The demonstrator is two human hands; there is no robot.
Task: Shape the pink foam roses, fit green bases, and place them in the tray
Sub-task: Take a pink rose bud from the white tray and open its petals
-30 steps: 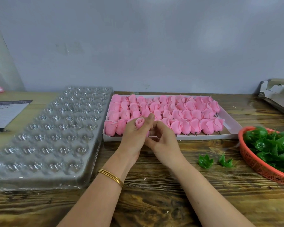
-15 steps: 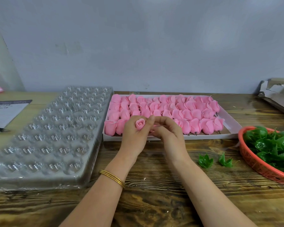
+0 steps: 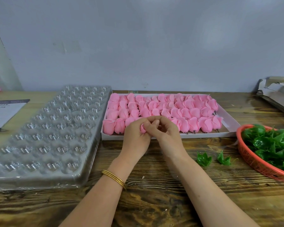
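Pink foam rose point(image 3: 143, 128) mid-frame, our left hand point(image 3: 135, 141) gripping it, right hand point(image 3: 166, 135) pinching its petals; we should roll lightly, keep the bud tight, not tear foam.

Right hand point(image 3: 166, 131) now closes over pink foam rose point(image 3: 143, 128) gripped in left hand point(image 3: 134, 139); rose sits lower, mostly covered.

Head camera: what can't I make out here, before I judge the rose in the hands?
- Rose, head view: mostly covered by the fingers of the left hand and right hand; its shape and underside are hidden.
- Basket: cut off by the right edge, so the count of green bases is unknown.
- Paper: cut by the left edge, print too small to read.
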